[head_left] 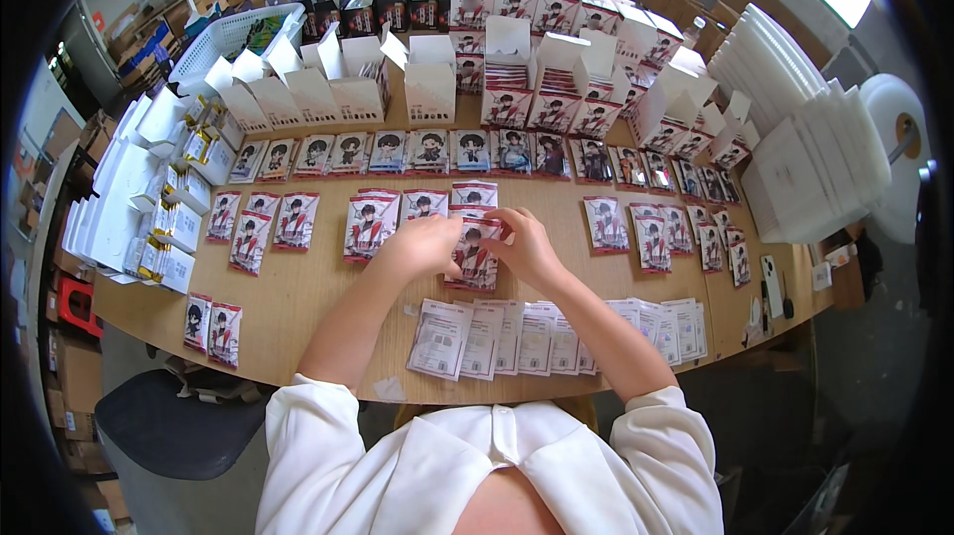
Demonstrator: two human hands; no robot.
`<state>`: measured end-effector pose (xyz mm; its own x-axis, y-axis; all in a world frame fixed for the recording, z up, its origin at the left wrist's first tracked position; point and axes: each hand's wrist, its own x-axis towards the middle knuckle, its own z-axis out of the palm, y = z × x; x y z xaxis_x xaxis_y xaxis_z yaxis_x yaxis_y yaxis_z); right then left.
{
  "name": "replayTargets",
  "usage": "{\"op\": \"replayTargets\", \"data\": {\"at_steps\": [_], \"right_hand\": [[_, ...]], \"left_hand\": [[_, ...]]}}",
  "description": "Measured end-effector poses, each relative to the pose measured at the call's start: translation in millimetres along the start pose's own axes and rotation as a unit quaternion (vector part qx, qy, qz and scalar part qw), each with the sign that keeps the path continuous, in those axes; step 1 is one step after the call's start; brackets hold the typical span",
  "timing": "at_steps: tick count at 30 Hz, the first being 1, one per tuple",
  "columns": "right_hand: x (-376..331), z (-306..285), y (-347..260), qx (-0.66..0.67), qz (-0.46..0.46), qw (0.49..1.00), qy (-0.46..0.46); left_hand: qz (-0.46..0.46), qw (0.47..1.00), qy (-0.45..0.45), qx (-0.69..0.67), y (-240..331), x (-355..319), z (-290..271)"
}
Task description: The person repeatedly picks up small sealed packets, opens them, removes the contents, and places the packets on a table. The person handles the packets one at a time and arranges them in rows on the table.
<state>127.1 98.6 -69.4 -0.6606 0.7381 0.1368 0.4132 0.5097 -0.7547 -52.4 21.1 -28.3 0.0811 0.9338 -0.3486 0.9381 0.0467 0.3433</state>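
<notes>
The right hand is pinching a glossy, flat packet over the middle of the smooth wooden table; the left hand is curving beside it, its grip too hidden to tell. White cardboard boxes are standing beyond.

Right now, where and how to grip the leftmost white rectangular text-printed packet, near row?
Likely pinch the leftmost packet by its left edge, approaching from the left: it lies flat, that edge exposed on the brown wooden table, its right edge meeting the next white packet.
</notes>
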Motion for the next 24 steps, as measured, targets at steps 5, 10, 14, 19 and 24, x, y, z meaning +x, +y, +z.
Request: {"op": "replayTargets", "data": {"at_steps": [5, 10, 14, 19, 24], "right_hand": [[-1, 7, 13, 0.007, -0.003, 0.999, 0.050], [-13, 1, -9, -0.112, -0.089, 0.985, 0.101], [-49, 4, -53, -0.159, -0.158, 0.965, -0.136], [-74, 29, -62, -0.233, -0.186, 0.943, -0.146], [-72, 31, -64, -0.093, -0.120, 0.976, -0.153]], "left_hand": [[0.021, 0.999, 0.032, -0.014, 1, 7, 4], [0.001, 1.000, -0.002, 0.002, 0, -1, -6], [-0.013, 0.995, 0.090, 0.037, -9, -13, -10], [-0.015, 0.992, 0.127, 0.020, -1, -29, -22], [0.015, 0.989, 0.145, -0.018, 11, -47, -38]]}}
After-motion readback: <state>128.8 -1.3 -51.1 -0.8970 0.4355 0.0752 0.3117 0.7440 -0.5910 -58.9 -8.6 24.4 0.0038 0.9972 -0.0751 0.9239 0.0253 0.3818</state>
